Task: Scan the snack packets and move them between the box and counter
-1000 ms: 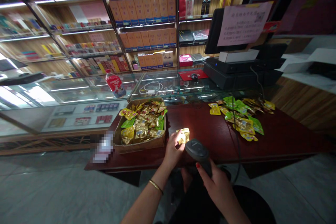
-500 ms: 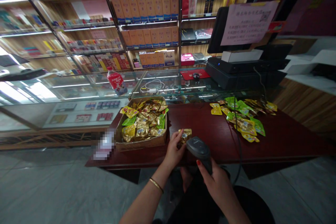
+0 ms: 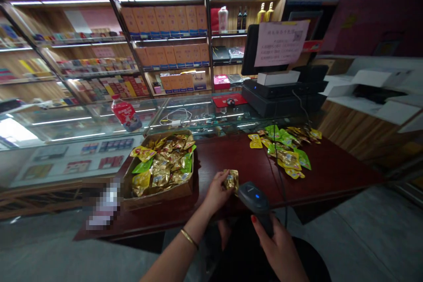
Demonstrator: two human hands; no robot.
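My left hand is closed on a small gold snack packet, held low over the front part of the dark red table. My right hand grips a dark barcode scanner by its handle. The scanner's head points toward the gold packet, a short gap away, and a blue light shows on its top. Left of my hands, a cardboard box is filled with gold, yellow and green packets. Several more packets in yellow, green and gold lie in a loose pile on the right.
A glass display counter runs behind the table, bearing a red-labelled bottle, a white cable and a mouse. At back right stands a monitor with a paper sheet. The scanner's dark cord crosses the table.
The view has swung to the right, so the surroundings sit further left. A blue light now shows on the scanner. The gold packet is turned more toward the scanner, still in my left hand.
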